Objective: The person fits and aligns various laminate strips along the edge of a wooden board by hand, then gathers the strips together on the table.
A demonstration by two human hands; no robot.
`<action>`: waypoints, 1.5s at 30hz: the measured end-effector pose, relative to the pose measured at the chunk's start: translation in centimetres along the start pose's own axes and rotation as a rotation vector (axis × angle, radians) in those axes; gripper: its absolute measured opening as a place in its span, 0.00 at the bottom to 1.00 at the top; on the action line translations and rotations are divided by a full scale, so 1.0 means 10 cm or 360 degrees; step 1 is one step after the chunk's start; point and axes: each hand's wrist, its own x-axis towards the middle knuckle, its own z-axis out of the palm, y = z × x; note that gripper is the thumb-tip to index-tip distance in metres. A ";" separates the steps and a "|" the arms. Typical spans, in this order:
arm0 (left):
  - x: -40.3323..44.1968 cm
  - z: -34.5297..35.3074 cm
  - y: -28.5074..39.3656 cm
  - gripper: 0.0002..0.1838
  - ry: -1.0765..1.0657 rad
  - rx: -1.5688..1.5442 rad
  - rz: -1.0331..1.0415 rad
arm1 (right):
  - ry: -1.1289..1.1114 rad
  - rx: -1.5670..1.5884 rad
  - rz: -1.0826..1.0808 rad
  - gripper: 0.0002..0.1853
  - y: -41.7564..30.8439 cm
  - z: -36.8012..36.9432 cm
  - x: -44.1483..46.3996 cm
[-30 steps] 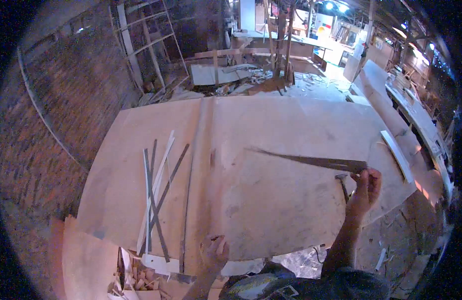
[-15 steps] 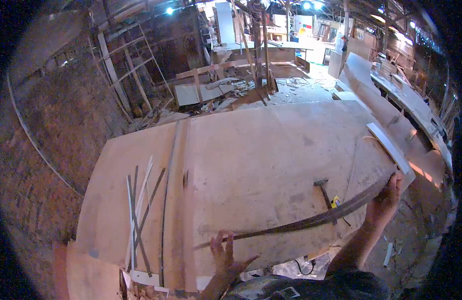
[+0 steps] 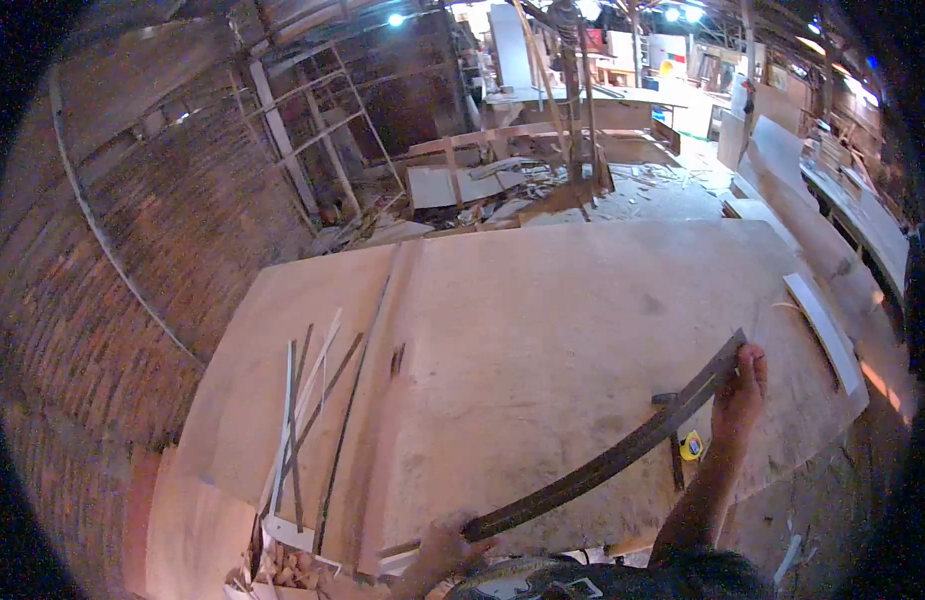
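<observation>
A long, dark, flat strip (image 3: 602, 465) bows across the near right of the wooden panel (image 3: 542, 330). My right hand (image 3: 744, 385) pinches it close to its far right end. At the other end my left hand (image 3: 447, 548), somewhat blurred, is closed around the strip. Beneath and beside the strip lies a hammer (image 3: 675, 450), its head partly visible above the handle. A yellow tape measure (image 3: 691, 446) rests between that hammer and my right forearm.
Several thin dark and white strips (image 3: 300, 430) lie crossed at the panel's left. A white strip (image 3: 824, 330) sits along the right edge. Wood scraps (image 3: 282, 567) fill a container at the near left. Debris and a post (image 3: 572, 110) stand beyond the panel.
Both hands have drawn the dark strip nearer to me, my right hand moving left from the panel's right edge. My left hand's fingers, spread before, are now closer together. The view has shifted.
</observation>
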 end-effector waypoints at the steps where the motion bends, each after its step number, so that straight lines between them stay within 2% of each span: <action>1: -0.04 -0.07 0.01 0.24 -0.0198 -0.0054 -0.0204 | -0.0075 -0.0047 -0.0001 0.04 0.16 -0.03 0.00; 4: -0.07 0.02 -0.50 0.23 -0.0203 -0.0253 0.0188 | -0.0094 -0.0295 0.0137 0.05 0.55 -0.03 -0.06; 7: -0.19 0.01 -0.78 0.21 -0.0473 -0.0813 -0.0114 | -0.0082 -0.0625 0.0094 0.06 0.89 0.05 -0.29; 11: -0.52 -0.21 -1.05 0.19 -0.0417 -0.0814 -0.0148 | -0.0023 -0.0595 0.0387 0.10 1.06 0.38 -0.80; 16: -0.90 -0.28 -1.81 0.19 -0.0323 -0.0757 -0.0329 | -0.0198 -0.0408 0.0809 0.10 1.43 0.69 -1.44; 19: -1.17 -0.67 -1.76 0.19 -0.0158 -0.0667 -0.0293 | -0.0336 -0.0390 0.1046 0.13 1.72 0.92 -1.94; 21: -1.23 -0.84 -1.84 0.19 -0.0117 -0.0725 -0.0388 | -0.0502 -0.0452 0.1155 0.17 1.98 0.96 -2.18; 22: -1.34 -0.84 -1.92 0.19 -0.0111 -0.0751 -0.0453 | -0.0569 -0.0499 0.1210 0.19 2.10 0.99 -2.32; 24: -1.30 -0.24 -2.65 0.20 -0.0134 -0.1166 -0.0597 | -0.0583 -0.0603 0.1364 0.20 2.37 1.02 -2.62; 27: -1.38 -0.52 -2.45 0.18 -0.0121 -0.1085 -0.0621 | -0.0769 -0.0597 0.1690 0.23 2.62 0.99 -3.12; 30: -1.40 -0.35 -2.67 0.14 -0.0082 -0.1067 -0.0569 | -0.0879 -0.0522 0.2075 0.23 2.91 0.94 -3.52; 31: -1.42 -0.53 -2.37 0.13 -0.0026 -0.1068 -0.0797 | -0.0934 -0.0507 0.2175 0.23 3.07 0.88 -3.65; 32: -1.41 -0.51 -2.33 0.13 0.0057 -0.1115 -0.0770 | -0.0988 -0.0484 0.2274 0.23 3.20 0.81 -3.75; 34: -1.37 -0.50 -2.30 0.13 0.0233 -0.1191 -0.0703 | -0.1043 -0.0630 0.2343 0.22 3.26 0.93 -3.92; 38: -1.30 -0.27 -2.65 0.14 0.0025 -0.1038 -0.0892 | -0.1301 -0.0612 0.2429 0.20 3.39 1.12 -4.01; 41: -1.27 -0.09 -2.78 0.14 0.0033 -0.1135 -0.0939 | -0.1269 -0.0779 0.2527 0.19 3.49 1.27 -4.05; 45: -1.21 -0.05 -2.78 0.14 0.0133 -0.1317 -0.1008 | -0.1305 -0.0705 0.2398 0.16 3.71 1.36 -4.14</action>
